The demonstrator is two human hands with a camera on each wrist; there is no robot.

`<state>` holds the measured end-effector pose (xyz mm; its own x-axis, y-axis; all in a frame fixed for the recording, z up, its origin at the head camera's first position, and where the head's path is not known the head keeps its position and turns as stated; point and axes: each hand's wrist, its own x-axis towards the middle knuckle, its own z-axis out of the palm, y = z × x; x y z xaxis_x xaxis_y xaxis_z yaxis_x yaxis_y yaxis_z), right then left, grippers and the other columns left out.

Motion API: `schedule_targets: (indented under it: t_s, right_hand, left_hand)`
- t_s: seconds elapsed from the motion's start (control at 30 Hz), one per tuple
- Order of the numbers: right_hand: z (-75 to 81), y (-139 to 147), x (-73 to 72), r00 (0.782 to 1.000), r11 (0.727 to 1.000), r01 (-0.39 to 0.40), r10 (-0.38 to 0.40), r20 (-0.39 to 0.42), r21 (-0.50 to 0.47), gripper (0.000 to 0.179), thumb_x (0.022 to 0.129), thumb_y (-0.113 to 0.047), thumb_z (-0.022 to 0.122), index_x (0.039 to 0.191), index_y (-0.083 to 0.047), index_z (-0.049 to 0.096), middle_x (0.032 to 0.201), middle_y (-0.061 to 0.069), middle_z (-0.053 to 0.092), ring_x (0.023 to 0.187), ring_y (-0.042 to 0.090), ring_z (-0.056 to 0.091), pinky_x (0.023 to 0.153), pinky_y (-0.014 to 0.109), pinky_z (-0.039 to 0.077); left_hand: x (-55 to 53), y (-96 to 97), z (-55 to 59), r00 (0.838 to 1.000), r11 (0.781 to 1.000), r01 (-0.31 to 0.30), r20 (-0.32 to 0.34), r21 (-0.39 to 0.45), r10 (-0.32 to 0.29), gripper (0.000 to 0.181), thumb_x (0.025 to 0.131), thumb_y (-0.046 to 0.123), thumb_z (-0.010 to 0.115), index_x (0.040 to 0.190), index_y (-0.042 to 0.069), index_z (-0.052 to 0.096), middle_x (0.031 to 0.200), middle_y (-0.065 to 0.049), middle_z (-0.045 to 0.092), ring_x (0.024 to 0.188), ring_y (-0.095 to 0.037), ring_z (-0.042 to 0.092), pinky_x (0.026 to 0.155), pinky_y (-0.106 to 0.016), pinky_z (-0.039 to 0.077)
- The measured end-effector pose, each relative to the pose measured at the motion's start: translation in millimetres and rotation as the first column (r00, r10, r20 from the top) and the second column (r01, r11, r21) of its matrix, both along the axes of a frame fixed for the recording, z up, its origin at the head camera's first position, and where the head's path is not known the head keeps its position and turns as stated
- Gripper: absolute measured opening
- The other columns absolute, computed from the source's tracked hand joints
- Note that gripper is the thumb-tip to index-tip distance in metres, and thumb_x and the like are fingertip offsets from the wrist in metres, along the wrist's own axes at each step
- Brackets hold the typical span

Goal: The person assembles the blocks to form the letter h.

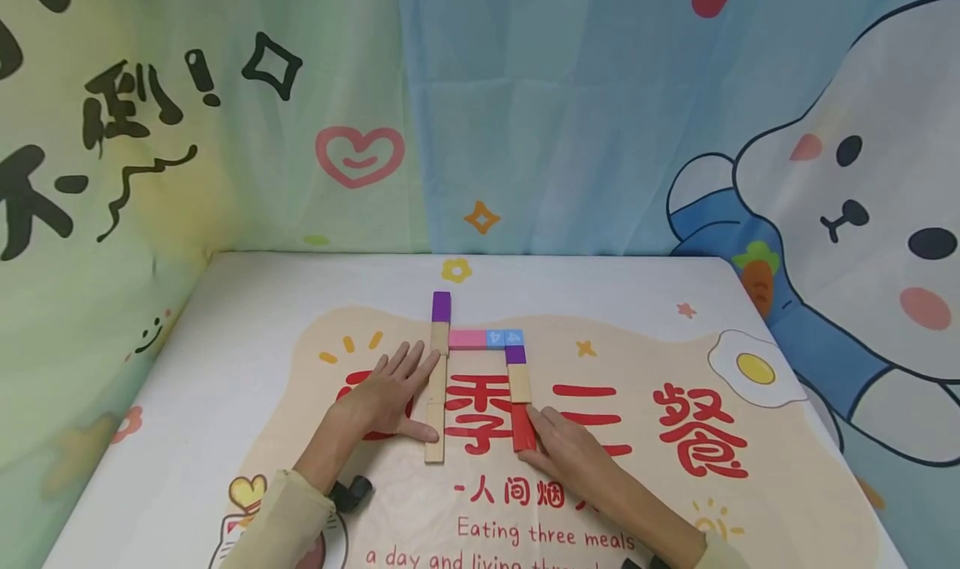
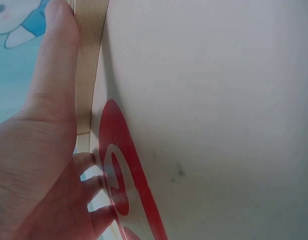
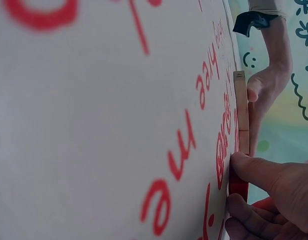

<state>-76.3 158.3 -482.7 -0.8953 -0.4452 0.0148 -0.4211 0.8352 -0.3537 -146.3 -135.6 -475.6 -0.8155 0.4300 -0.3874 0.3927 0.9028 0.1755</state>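
Observation:
Wooden blocks form an angular shape on the table. Its left column has a purple block [image 1: 442, 306] at the far end and plain wooden blocks [image 1: 435, 427] below. A pink block [image 1: 468, 340] and blue blocks marked 4 [image 1: 496, 340] run across. Down the right side come a small purple block [image 1: 515, 354], a plain block [image 1: 519, 383] and a red block [image 1: 522, 431]. My left hand [image 1: 384, 398], fingers spread and mostly straight, touches the left column's outer side. My right hand [image 1: 573, 452] pinches the red block between thumb and fingers, hiding part of it in the right wrist view.
The blocks lie on a printed tablecloth [image 1: 637, 294] with red characters and a fried-egg picture [image 1: 753, 369]. Behind the table's far edge hangs a cartoon curtain [image 1: 555, 136]. A dark strap piece [image 1: 351, 494] sits at the left wrist.

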Motion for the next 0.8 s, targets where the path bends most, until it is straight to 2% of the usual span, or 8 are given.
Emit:
schedule_targets:
  t_s: [0.17, 0.4, 0.8]
  right_hand:
    - [-0.3, -0.2, 0.0, 1.0, 1.0, 0.0, 0.0, -0.005, 0.009, 0.073, 0.079, -0.041, 0.078, 0.136, -0.002, 0.054, 0.093, 0.0, 0.062, 0.069, 0.001, 0.052, 0.062, 0.011, 0.053]
    - [0.7, -1.2, -0.7, 1.0, 1.0, 0.006, -0.006, 0.018, 0.003, 0.073, 0.081, -0.04, 0.077, 0.138, -0.002, 0.052, 0.098, 0.002, 0.063, 0.075, 0.005, 0.056, 0.069, 0.019, 0.059]
    - [-0.4, -1.9, 0.0, 1.0, 1.0, 0.022, -0.022, 0.009, 0.011, 0.074, 0.08, -0.039, 0.078, 0.139, -0.003, 0.052, 0.095, 0.0, 0.063, 0.071, 0.001, 0.052, 0.064, 0.012, 0.054]
  left_hand:
    - [-0.1, -0.8, 0.2, 1.0, 1.0, -0.006, 0.013, 0.019, 0.005, 0.121, 0.068, 0.077, 0.064, 0.158, 0.02, 0.005, 0.166, -0.009, 0.004, 0.153, -0.033, 0.002, 0.124, -0.051, 0.014]
    - [-1.5, -2.0, 1.2, 1.0, 0.998, -0.006, 0.018, 0.059, 0.005, 0.121, 0.069, 0.074, 0.066, 0.157, 0.018, 0.006, 0.165, -0.011, 0.005, 0.153, -0.035, 0.002, 0.124, -0.052, 0.014]
    - [-0.9, -0.9, 1.8, 1.0, 0.999, -0.01, 0.02, 0.053, 0.009, 0.12, 0.069, 0.074, 0.067, 0.157, 0.02, 0.007, 0.165, -0.011, 0.006, 0.153, -0.035, 0.004, 0.124, -0.052, 0.015]
